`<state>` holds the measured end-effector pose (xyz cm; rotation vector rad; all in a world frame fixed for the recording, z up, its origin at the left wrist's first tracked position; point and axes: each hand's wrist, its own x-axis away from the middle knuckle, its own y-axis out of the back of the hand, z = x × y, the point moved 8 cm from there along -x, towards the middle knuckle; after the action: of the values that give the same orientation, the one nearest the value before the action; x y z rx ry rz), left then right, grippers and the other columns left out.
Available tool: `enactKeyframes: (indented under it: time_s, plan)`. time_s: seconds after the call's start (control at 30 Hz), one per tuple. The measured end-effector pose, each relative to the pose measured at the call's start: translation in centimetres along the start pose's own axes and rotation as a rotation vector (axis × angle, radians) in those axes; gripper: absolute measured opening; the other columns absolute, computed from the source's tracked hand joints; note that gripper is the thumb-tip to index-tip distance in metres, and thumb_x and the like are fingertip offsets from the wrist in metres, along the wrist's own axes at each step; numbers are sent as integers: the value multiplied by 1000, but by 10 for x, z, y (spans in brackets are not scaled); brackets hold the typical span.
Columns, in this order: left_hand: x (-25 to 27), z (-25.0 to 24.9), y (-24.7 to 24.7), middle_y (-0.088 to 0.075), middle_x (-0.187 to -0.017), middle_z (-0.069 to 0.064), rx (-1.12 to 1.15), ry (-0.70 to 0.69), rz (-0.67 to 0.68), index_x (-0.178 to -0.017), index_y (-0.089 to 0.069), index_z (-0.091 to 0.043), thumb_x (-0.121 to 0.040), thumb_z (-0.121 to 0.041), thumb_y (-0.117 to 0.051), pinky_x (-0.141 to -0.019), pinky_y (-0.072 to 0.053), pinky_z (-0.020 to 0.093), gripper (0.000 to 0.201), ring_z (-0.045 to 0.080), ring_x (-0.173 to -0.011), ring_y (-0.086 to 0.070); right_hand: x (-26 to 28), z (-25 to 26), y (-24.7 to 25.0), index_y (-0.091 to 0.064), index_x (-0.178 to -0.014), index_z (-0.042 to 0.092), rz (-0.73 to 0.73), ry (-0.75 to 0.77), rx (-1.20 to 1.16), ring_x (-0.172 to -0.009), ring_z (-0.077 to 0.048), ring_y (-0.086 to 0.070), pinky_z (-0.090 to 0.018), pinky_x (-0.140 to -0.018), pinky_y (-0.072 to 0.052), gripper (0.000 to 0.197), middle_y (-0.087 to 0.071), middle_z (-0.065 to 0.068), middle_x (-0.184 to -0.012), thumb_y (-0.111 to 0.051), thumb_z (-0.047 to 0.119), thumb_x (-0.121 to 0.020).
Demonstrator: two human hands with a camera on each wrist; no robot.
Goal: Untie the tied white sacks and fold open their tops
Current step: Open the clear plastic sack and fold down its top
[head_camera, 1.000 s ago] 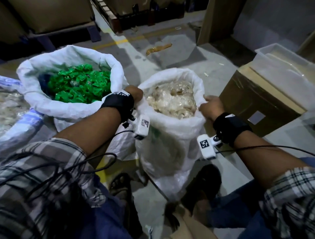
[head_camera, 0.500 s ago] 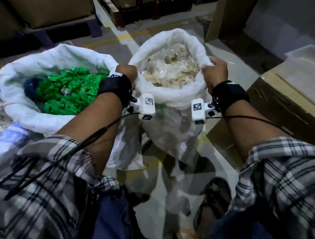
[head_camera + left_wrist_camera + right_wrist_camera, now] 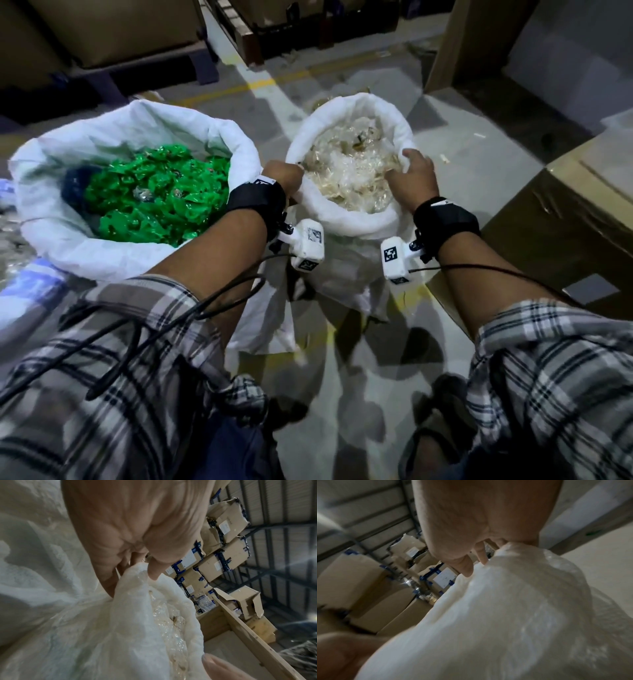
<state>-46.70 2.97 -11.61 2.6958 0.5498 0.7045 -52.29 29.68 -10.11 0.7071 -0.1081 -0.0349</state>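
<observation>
A small white sack (image 3: 356, 222) of clear and beige plastic pieces stands on the floor, its top rolled down into a thick rim. My left hand (image 3: 282, 176) grips the rim's left side; in the left wrist view the left hand (image 3: 137, 566) pinches the rim (image 3: 137, 601) between thumb and curled fingers. My right hand (image 3: 411, 171) holds the right side, fingers over the edge and thumb inside. In the right wrist view the right hand (image 3: 476, 563) curls over the sack cloth (image 3: 505, 615). Left of it, a bigger white sack (image 3: 144, 120) of green pieces stands open.
A large taped cardboard box (image 3: 565, 212) stands close on the right. Wooden pallets (image 3: 246, 41) with boxes line the back. Another sack (image 3: 13, 240) lies at the left edge. My sandalled foot (image 3: 435, 442) is on the grey floor below the sacks.
The small sack has moved away from me and now stands beside the green sack. Both hands stayed on its rim, and the view has risen.
</observation>
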Motion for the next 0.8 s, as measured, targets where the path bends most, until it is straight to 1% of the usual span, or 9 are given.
enactKeyframes:
  time_s: [0.07, 0.2, 0.23, 0.3, 0.37, 0.47, 0.57, 0.67, 0.8]
  plan:
    - [15, -5, 1, -59, -101, 10, 32, -12, 34, -69, -47, -18, -94, -17, -56, -87, -59, 44, 27, 28, -91, -64, 18, 15, -1, -50, -141, 23, -24, 36, 172, -147, -34, -25, -46, -120, -25, 53, -28, -12, -159, -58, 36, -90]
    - [34, -4, 16, -58, -89, 15, 111, 6, 4, -75, -54, -8, -93, -21, -61, -57, -55, 29, 23, 24, -56, -57, 63, 57, -29, -54, -137, 23, 39, 236, 285, -150, -33, -17, -49, -122, -16, 47, -27, -11, -162, -58, 37, -92]
    - [42, -6, 21, -62, -91, 17, 75, -16, 0, -81, -58, -4, -93, -22, -61, -61, -57, 33, 21, 27, -60, -60, 74, 65, -38, -54, -137, 22, 76, 269, 275, -151, -32, -16, -49, -122, -15, 46, -26, -11, -162, -58, 37, -93]
    - [51, -10, 31, -69, -105, 22, -49, -97, -18, -103, -65, 1, -91, -23, -62, -85, -58, 46, 28, 37, -90, -69, 95, 79, -53, -55, -137, 21, 122, 334, 276, -151, -32, -16, -49, -122, -16, 45, -28, -10, -161, -57, 36, -95]
    - [61, -12, 49, -68, -116, 22, -112, -176, -72, -123, -62, -4, -89, -26, -65, -97, -53, 42, 41, 36, -110, -65, 112, 92, -64, -56, -136, 20, 126, 412, 297, -150, -32, -17, -48, -120, -18, 43, -31, -9, -159, -57, 34, -95]
    - [69, -16, 84, -72, -111, 8, -195, -302, -197, -125, -63, -16, -88, -29, -65, -90, -46, 23, 40, 24, -109, -65, 128, 109, -77, -58, -131, 20, 106, 534, 298, -149, -32, -20, -48, -119, -20, 38, -34, -8, -157, -57, 31, -95]
    - [71, -22, 121, -73, -106, 3, -201, -371, -315, -120, -65, -18, -87, -29, -64, -87, -44, 21, 34, 18, -104, -66, 129, 130, -91, -60, -129, 19, 113, 648, 298, -148, -33, -23, -49, -119, -20, 36, -37, -7, -156, -58, 31, -95]
    - [68, -34, 153, -73, -108, 5, -259, -392, -385, -118, -65, -16, -88, -25, -63, -94, -51, 32, 31, 21, -105, -67, 124, 164, -103, -60, -130, 19, 147, 733, 348, -149, -33, -22, -50, -121, -17, 38, -38, -8, -156, -58, 30, -94]
    - [78, -87, 207, -73, -110, 3, -369, -364, -394, -121, -63, -18, -89, -26, -63, -94, -51, 34, 33, 21, -105, -67, 117, 250, -83, -60, -131, 19, 171, 750, 335, -148, -33, -24, -46, -120, -18, 38, -40, -10, -154, -58, 29, -95]
